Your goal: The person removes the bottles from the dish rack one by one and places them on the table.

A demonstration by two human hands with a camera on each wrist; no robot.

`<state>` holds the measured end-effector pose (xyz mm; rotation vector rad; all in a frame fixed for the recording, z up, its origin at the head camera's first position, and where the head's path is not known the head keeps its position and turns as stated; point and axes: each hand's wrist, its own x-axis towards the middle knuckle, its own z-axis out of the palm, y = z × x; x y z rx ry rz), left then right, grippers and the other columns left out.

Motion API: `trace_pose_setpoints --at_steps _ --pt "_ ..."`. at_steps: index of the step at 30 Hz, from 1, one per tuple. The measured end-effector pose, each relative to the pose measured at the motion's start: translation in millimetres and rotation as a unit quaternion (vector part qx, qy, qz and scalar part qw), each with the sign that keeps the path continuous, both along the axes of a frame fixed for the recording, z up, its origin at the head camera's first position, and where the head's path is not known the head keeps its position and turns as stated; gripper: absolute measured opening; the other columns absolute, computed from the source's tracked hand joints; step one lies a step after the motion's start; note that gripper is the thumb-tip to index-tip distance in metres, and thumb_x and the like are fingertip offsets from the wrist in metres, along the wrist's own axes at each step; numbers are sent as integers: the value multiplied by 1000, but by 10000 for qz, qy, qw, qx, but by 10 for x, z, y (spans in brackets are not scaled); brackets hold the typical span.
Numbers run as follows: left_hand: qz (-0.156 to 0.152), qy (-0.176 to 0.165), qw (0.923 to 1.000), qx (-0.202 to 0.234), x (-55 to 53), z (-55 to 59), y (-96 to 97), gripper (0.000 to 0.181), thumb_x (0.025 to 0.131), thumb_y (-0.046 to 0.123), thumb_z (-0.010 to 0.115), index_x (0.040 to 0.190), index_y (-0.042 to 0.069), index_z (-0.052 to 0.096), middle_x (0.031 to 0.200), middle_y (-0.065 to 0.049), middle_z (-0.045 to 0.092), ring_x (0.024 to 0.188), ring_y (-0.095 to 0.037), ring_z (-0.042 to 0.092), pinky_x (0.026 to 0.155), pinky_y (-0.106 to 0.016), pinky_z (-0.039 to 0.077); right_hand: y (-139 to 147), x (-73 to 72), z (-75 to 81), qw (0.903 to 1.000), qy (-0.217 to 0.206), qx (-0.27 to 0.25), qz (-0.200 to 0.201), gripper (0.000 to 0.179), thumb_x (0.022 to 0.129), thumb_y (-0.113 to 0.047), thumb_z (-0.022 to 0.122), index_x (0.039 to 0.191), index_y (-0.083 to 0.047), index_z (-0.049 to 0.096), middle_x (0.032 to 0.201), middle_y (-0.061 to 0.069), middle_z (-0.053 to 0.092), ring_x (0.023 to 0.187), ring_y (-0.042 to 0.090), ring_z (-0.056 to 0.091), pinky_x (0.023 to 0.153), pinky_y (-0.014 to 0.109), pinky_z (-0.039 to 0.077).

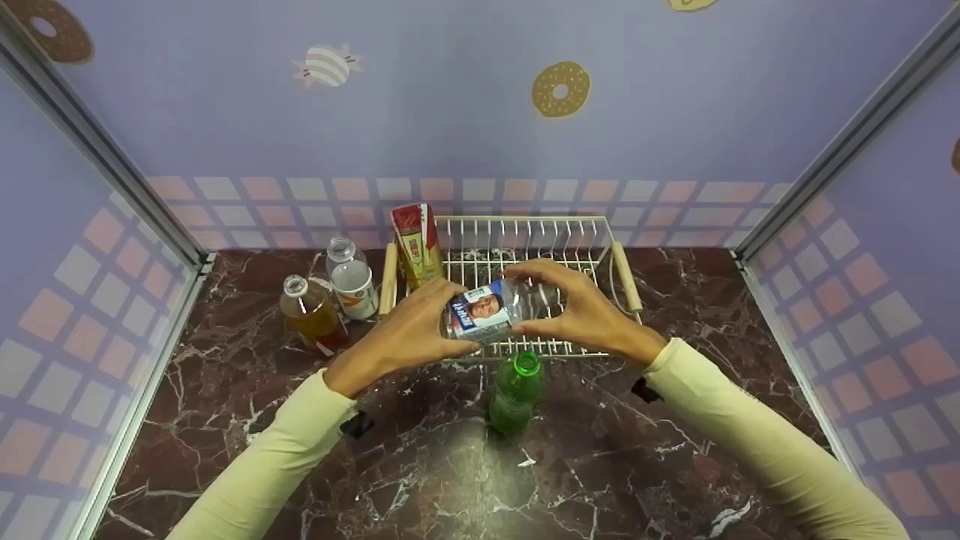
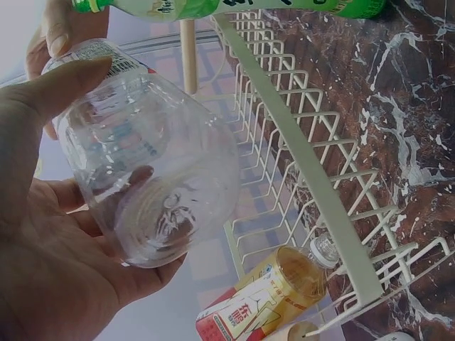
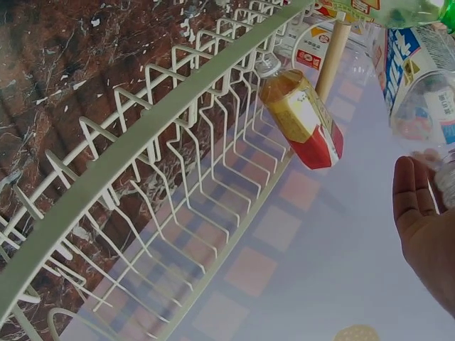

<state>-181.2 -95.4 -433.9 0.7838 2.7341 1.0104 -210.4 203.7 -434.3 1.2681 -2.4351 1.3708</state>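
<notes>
A clear plastic bottle with a blue-and-white label that bears a portrait lies tilted on its side in mid-air, over the front of the white wire dish rack. My left hand grips it around the base end, thumb on the near side, as the left wrist view shows with the bottle's round bottom. At the other end my right hand holds it near the neck, fingers above and thumb below. Below the bottle, a green bottle stands uncapped on the marbled counter.
A bottle with a red-and-yellow label stands neck down in the rack's left end. Left of the rack's wooden handle stand a clear bottle with a white label and an amber bottle. Patterned walls enclose the counter.
</notes>
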Motion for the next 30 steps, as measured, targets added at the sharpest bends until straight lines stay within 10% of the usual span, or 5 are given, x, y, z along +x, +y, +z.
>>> trace_pose_setpoints --at_steps 5,13,30 --pt "240 1 9994 231 74 -12 -127 91 87 37 94 158 -1 50 170 -25 42 156 -42 43 125 -70 38 61 6 0 9997 -207 -89 -132 81 81 -11 99 151 1 59 147 13 68 125 31 68 113 49 57" --pt "525 431 9948 763 231 -78 -420 79 85 20 95 148 -3 53 136 -19 60 115 -32 61 97 -51 63 196 -2 -54 9987 -324 -206 -320 74 86 -14 96 149 2 61 145 14 69 129 32 67 116 50 54" --pt "1408 758 9773 1390 608 -341 -969 75 80 2 96 143 -6 56 131 -17 65 113 -30 65 98 -50 60 363 -52 -204 9938 -779 -186 -767 63 90 -19 93 146 -7 67 140 3 72 126 23 68 115 47 53"
